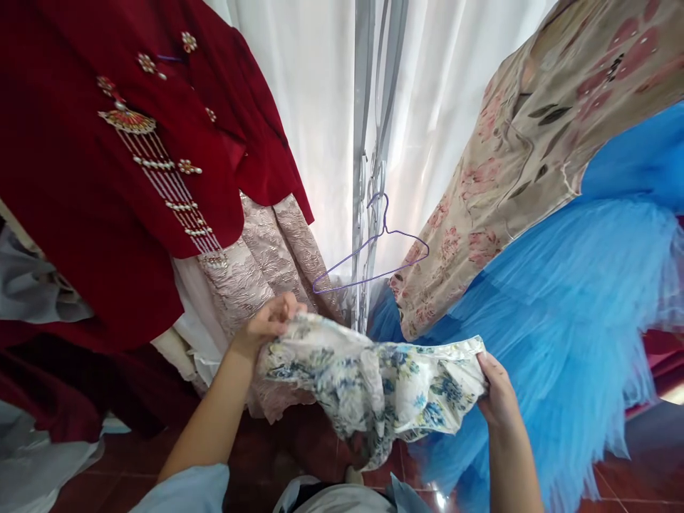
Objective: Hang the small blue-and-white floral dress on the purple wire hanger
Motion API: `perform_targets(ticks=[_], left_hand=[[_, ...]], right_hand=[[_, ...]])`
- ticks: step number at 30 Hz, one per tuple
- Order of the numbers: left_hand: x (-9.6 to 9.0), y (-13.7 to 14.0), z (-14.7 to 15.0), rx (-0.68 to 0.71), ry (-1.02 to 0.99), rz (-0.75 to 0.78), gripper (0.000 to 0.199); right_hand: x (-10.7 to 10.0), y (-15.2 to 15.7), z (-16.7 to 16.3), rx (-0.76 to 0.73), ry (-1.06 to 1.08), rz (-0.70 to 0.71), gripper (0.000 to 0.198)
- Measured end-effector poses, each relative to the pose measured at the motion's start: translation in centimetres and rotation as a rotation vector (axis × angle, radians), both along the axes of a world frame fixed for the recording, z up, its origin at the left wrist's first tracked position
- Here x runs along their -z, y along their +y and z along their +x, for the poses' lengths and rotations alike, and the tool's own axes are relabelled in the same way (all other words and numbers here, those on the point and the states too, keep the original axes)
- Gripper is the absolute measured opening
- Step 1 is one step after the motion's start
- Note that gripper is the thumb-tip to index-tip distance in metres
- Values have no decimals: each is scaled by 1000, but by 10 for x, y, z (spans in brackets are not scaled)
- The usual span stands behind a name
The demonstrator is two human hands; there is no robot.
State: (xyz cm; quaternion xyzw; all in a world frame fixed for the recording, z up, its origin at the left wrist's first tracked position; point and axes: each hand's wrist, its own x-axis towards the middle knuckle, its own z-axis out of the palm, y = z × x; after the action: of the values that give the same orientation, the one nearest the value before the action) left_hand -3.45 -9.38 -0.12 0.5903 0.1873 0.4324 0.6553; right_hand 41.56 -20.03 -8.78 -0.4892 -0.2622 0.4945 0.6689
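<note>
A white garment with a blue and yellow floral print [427,388] is stretched sideways between my two hands; its exact cut cannot be made out. My left hand [272,318] pinches its upper left corner, slightly blurred. At the opposite upper corner, my right hand [496,385] grips the edge with the thumb on top. The cloth sags in the middle, its lower end hanging loose. Just beyond it a bare purple wire hanger [371,246] hangs from a metal rack [368,107].
At left hang a dark red jacket [214,142] with beaded ornaments and a pale brocade skirt [251,263]. To the right are a beige floral dress [464,206] and a blue tulle gown [534,306]. A white curtain [304,92] covers the back, above a red tiled floor [299,449].
</note>
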Motion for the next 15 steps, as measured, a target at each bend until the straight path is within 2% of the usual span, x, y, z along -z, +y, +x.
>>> perform_targets(ticks=[3, 6, 8, 11, 13, 15], left_hand=[[-30, 37, 0, -212, -87, 72, 32], [-45, 76, 18, -330, 5, 123, 39], [-45, 94, 39, -294, 142, 113, 40], [-35, 108, 68, -204, 279, 52, 26], [-28, 114, 75, -201, 278, 12, 18], [-25, 121, 69, -228, 238, -41, 21]], right_hand=[[1, 10, -11, -62, -11, 17, 43], [2, 22, -24, -76, -41, 66, 44], [6, 29, -29, -24, -46, 99, 44], [17, 35, -31, 78, -84, 122, 45], [22, 39, -27, 127, -181, 118, 45], [21, 47, -19, 155, -341, 126, 44]])
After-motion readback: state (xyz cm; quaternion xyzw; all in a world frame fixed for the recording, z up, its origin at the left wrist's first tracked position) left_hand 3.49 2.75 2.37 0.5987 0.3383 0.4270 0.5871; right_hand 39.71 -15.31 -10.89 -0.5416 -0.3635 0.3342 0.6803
